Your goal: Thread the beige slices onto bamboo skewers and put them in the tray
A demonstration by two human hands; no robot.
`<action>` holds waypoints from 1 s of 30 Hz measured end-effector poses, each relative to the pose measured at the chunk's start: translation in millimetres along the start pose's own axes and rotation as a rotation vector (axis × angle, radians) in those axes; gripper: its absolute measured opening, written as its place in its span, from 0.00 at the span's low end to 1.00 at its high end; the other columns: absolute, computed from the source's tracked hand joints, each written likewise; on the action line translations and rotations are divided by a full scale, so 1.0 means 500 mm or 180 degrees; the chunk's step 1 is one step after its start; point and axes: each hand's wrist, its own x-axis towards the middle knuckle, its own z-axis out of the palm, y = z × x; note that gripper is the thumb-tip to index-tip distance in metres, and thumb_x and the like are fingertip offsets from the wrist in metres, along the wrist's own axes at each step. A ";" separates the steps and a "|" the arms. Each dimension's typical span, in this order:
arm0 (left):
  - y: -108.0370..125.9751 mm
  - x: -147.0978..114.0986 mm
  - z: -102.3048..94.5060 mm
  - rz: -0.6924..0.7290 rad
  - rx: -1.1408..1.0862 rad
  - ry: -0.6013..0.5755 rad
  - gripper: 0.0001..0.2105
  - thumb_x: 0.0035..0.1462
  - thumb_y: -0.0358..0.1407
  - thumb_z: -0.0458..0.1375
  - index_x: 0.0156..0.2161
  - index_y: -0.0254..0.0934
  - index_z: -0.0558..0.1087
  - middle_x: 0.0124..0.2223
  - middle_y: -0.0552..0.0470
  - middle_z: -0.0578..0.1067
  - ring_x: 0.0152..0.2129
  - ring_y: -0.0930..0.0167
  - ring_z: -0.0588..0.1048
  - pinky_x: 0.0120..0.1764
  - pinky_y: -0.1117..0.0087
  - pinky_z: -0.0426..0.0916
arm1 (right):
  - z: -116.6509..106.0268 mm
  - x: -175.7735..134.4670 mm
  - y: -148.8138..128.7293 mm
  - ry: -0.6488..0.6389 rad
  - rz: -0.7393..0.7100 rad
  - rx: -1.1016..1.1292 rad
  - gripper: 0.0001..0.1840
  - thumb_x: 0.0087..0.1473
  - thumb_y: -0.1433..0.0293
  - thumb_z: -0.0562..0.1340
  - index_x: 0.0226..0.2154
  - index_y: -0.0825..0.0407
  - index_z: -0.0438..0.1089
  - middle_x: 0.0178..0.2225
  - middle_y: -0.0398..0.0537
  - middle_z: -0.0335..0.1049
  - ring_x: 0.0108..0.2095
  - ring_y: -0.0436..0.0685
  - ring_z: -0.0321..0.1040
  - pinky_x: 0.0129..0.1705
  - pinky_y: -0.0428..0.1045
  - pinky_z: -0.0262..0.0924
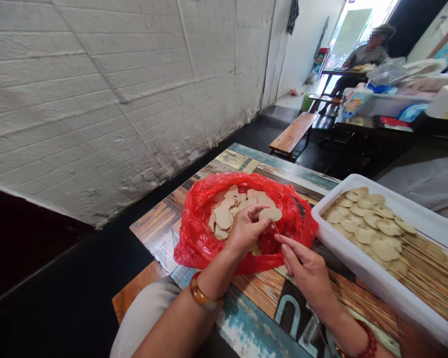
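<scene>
My left hand (248,226) pinches a pale beige oval slice (271,214) by its edge, above a red plastic bag (197,238). Inside the bag lies a heap of similar slices (224,216). Between the fingers of my right hand (302,263) is a thin wooden skewer (276,228), its upper end at the slice's lower edge. How deep the tip sits in the slice is hidden. To the right, a white plastic tub (323,211) holds rows of slices on skewers (386,247), the sticks pointing toward the lower right.
Bag and tub stand on a patchwork-patterned wooden table (254,308). A white brick wall (115,99) runs along the left. Farther back are a wooden bench (294,133), a cluttered table with a paper cup (356,102), and a seated person (366,54).
</scene>
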 end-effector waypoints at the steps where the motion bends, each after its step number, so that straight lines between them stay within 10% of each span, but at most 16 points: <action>1: -0.001 0.000 0.000 -0.0008 0.0012 -0.0007 0.18 0.43 0.34 0.62 0.41 0.31 0.70 0.26 0.52 0.75 0.21 0.76 0.71 0.25 0.77 0.63 | 0.000 0.000 0.001 0.0003 0.0008 -0.0001 0.21 0.55 0.61 0.56 0.47 0.56 0.70 0.18 0.39 0.61 0.18 0.46 0.53 0.20 0.43 0.54; 30: -0.013 -0.001 -0.001 0.0025 0.0082 -0.0356 0.20 0.45 0.31 0.61 0.46 0.32 0.67 0.31 0.50 0.75 0.26 0.74 0.72 0.29 0.75 0.63 | -0.003 0.002 0.017 0.0123 0.0068 -0.0050 0.21 0.55 0.59 0.57 0.44 0.56 0.71 0.18 0.38 0.61 0.17 0.47 0.56 0.20 0.43 0.54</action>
